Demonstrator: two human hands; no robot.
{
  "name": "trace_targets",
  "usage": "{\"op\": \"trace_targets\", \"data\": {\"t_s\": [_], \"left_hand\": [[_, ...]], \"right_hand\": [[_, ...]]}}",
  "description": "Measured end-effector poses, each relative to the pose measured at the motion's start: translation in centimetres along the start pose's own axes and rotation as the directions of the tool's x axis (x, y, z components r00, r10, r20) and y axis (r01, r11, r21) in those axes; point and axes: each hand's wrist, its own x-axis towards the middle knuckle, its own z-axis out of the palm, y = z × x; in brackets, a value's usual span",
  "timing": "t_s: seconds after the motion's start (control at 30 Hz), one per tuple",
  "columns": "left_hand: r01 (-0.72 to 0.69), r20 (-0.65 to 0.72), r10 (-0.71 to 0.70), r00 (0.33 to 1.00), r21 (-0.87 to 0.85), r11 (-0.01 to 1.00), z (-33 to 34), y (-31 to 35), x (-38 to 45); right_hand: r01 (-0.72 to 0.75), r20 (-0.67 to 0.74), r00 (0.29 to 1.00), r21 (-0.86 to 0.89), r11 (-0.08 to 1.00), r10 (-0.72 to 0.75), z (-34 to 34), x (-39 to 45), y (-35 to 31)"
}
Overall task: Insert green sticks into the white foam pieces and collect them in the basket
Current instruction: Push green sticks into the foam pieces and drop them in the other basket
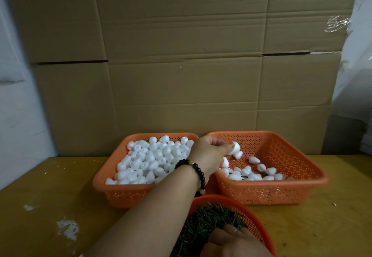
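Now the left hand (209,154) is stretched up across the centre of the frame, and a white foam piece (235,148) is pinched at its fingertips, held over the left part of the right-hand orange basket (302,190). A hint of green shows just behind the piece, so a stick is judged to be already in it, though that is too small to be sure. Directly below and to the right of it, a small scatter of finished pieces (253,173) lies on the basket floor; the drop is judged to be straight down, with nothing in between. The piece's narrow end is turned toward the hand, its rounded end toward the right of the frame.

At the bottom edge, the right hand (235,242) is buried in the green sticks (209,218) of the round basket (251,214), fingers curled; whether a stick is gripped cannot be told. The blank foam supply (149,160) is heaped in the left-hand basket (128,194), just left of the left wrist, so that hand is judged nearer for the next pick. All three baskets are carried by the yellow desk (50,186).
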Motion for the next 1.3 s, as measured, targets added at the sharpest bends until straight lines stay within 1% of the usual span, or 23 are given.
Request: {"op": "trace_targets", "data": {"t_s": [0.07, 0.13, 0.23, 0.33, 0.4, 0.47, 0.63, 0.8, 0.87, 0.9, 0.93, 0.97, 1.0, 1.07, 1.1, 1.13, 1.2, 1.23, 1.3], "left_hand": [[-0.068, -0.026, 0.074, 0.997, 0.182, 0.981, 0.6, -0.5, 0.4], [-0.098, -0.026, 0.112, 0.993, 0.309, 0.946, 1.1, -0.8, 0.5], [-0.134, -0.024, 0.173, 0.985, 0.531, 0.836, 2.0, -1.1, 0.7], [-0.121, -0.054, 0.2, 0.978, 0.634, 0.764, 2.7, -1.3, 0.7], [-0.123, -0.049, 0.205, 0.978, 0.658, 0.743, 2.9, -1.4, 0.8], [-0.131, -0.039, 0.206, 0.978, 0.655, 0.744, 2.8, -1.4, 0.9], [-0.132, -0.075, 0.206, 0.976, 0.549, 0.825, 1.3, -1.5, 1.0], [-0.151, -0.114, 0.251, 0.961, 0.548, 0.823, -1.4, -1.6, 1.3], [-0.115, -0.128, 0.217, 0.968, 0.545, 0.831, -3.2, -1.5, 1.6], [-0.092, -0.119, 0.192, 0.974, 0.569, 0.817, -4.2, -1.6, 1.7], [-0.066, -0.098, 0.161, 0.982, 0.622, 0.78, -5.2, -1.7, 1.7], [-0.033, -0.076, 0.119, 0.99, 0.695, 0.719, -6.1, -1.8, 1.8], [0.007, -0.062, 0.063, 0.996, 0.771, 0.637, -6.9, -2.0, 1.8], [0.064, -0.053, -0.039, 0.998, 0.907, 0.416, -8.2, -2.4, 1.7], [0.074, -0.047, -0.085, 0.995, 0.933, 0.353, -8.7, -2.6, 1.7], [0.083, -0.038, -0.134, 0.99, 0.933, 0.35, -9.1, -2.7, 1.7], [0.085, -0.007, -0.197, 0.98, 0.916, 0.393, -9.3, -2.9, 1.7], [0.063, 0.016, -0.209, 0.978, 0.928, 0.368, -9.3, -3.1, 1.8], [0.021, 0.043, -0.215, 0.976, 0.958, 0.286, -9.1, -3.3, 2.1]], "right_hand": [[-0.006, 0.001, 1.0, 0.013, 1.0, 0.006, 0.1, 0.2, 0.1], [-0.002, -0.001, 1.0, 0.001, 1.0, 0.002, 0.2, 0.4, 0.1], [-0.005, 0.02, 1.0, -0.024, 1.0, 0.006, 0.3, 0.5, 0.2], [0.004, 0.042, 0.999, -0.038, 0.999, -0.002, 0.1, 0.6, 0.3], [0.01, 0.049, 0.999, -0.037, 0.999, -0.008, 0.1, 0.7, 0.4], [0.023, 0.034, 0.999, -0.045, 0.999, -0.021, 0.2, 0.6, 0.4], [0.062, -0.009, 0.998, -0.043, 0.997, -0.063, 0.4, 0.4, 0.5], [0.099, -0.058, 0.994, 0.032, 0.995, -0.097, 0.3, 0.3, 0.6], [0.104, -0.054, 0.993, 0.052, 0.993, -0.101, 0.1, 0.2, 0.6], [0.106, -0.063, 0.993, 0.055, 0.993, -0.103, 0.1, 0.2, 0.5], [0.106, -0.077, 0.992, 0.057, 0.993, -0.102, 0.1, 0.1, 0.5], [0.102, -0.09, 0.991, 0.062, 0.993, -0.096, 0.2, 0.0, 0.4], [0.096, -0.101, 0.991, 0.068, 0.993, -0.089, 0.3, 0.0, 0.4], [0.088, -0.109, 0.991, 0.057, 0.994, -0.081, 0.4, 0.0, 0.4], [0.086, -0.108, 0.991, 0.055, 0.995, -0.08, 0.3, 0.0, 0.3], [0.081, -0.11, 0.991, 0.057, 0.995, -0.074, 0.2, 0.0, 0.3], [0.073, -0.12, 0.991, 0.076, 0.994, -0.064, 0.4, 0.2, 0.3], [0.07, -0.117, 0.991, 0.077, 0.995, -0.06, 0.4, 0.2, 0.2], [0.061, -0.115, 0.992, 0.073, 0.995, -0.052, 0.4, 0.3, 0.1]]}}
